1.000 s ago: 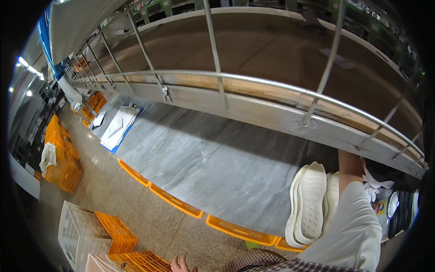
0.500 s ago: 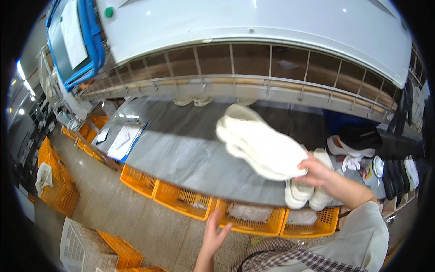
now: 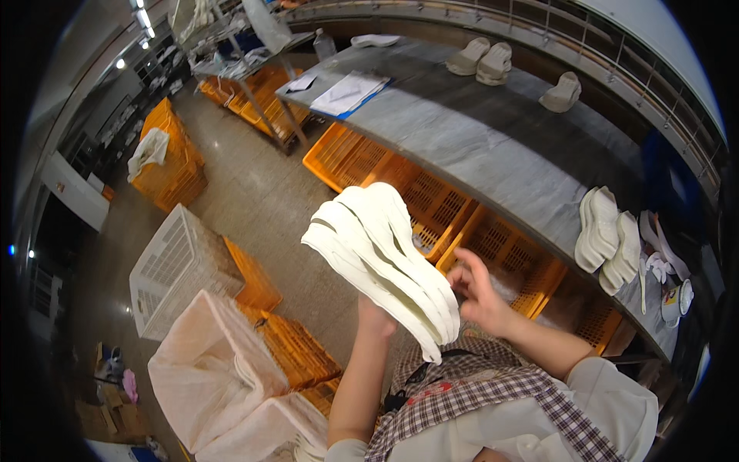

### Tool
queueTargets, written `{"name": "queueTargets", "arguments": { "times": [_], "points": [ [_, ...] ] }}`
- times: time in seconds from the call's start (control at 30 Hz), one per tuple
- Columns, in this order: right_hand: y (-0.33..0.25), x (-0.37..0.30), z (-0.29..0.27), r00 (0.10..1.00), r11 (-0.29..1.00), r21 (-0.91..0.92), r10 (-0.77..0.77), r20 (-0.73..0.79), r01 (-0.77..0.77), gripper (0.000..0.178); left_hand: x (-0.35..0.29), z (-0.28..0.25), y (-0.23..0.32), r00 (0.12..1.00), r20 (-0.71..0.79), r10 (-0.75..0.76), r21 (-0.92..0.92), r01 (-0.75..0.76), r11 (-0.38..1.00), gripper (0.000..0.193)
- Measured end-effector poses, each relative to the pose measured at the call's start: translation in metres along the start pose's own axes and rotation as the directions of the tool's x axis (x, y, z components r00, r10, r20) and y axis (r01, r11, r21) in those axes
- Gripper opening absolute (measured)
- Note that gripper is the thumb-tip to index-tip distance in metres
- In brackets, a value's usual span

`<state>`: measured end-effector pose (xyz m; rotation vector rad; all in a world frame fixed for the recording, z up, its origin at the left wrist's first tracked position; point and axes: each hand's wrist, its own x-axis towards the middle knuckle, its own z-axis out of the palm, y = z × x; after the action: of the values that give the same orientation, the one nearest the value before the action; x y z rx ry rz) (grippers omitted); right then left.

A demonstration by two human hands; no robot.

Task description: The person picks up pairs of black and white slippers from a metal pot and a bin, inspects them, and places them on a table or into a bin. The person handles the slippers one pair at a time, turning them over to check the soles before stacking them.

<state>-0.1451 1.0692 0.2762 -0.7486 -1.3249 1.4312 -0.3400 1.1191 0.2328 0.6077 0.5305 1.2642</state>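
Observation:
In front of my body a nested stack of white shoe soles [image 3: 377,258] hangs tilted over the floor. My left hand [image 3: 376,317] is closed on it from the left and below, its fingers mostly hidden behind the soles. Beside the stack's right edge is my right hand [image 3: 479,299], with nothing in it. Its fingers are apart and partly bent; whether a fingertip touches the stack I cannot tell.
A grey-topped table [image 3: 493,146] runs along the right, bearing more sole stacks [image 3: 600,231], a clipboard [image 3: 348,94] and a can [image 3: 676,302]. Orange baskets [image 3: 531,277] sit beneath. At lower left stand a white crate [image 3: 181,266] and a cloth-lined crate [image 3: 219,373].
My view has turned left toward the crates. The soles have gone from my right hand over the table to my left hand in front of my body. My right hand has let go.

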Motion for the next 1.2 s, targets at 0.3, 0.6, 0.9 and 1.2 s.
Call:
{"name": "queueTargets", "arguments": {
  "times": [0.3, 0.6, 0.9, 1.2],
  "points": [
    [-0.003, 0.029, 0.073, 0.948, 0.956, -0.145, 0.278, 0.152, -0.257, 0.09, -0.057, -0.014, 0.034, 0.99, 0.011, 0.138, -0.186, -0.134, 0.973, 0.059],
    [-0.006, 0.034, 0.097, 0.901, 0.903, -0.126, 0.423, 0.095, -0.411, 0.084, -0.07, -0.039, 0.023, 0.999, -0.033, -0.036, -0.35, 0.022, 0.936, 0.056],
    [0.003, 0.026, 0.091, 0.911, 0.903, -0.201, 0.402, 0.091, -0.378, 0.076, -0.078, -0.036, 0.017, 0.993, -0.088, -0.075, -0.345, 0.041, 0.938, 0.057],
    [-0.002, 0.009, 0.083, 0.942, 0.913, -0.324, 0.305, 0.138, -0.248, 0.071, -0.086, -0.028, 0.019, 1.0, -0.027, 0.008, -0.232, -0.014, 0.973, 0.051]
  ]
}}
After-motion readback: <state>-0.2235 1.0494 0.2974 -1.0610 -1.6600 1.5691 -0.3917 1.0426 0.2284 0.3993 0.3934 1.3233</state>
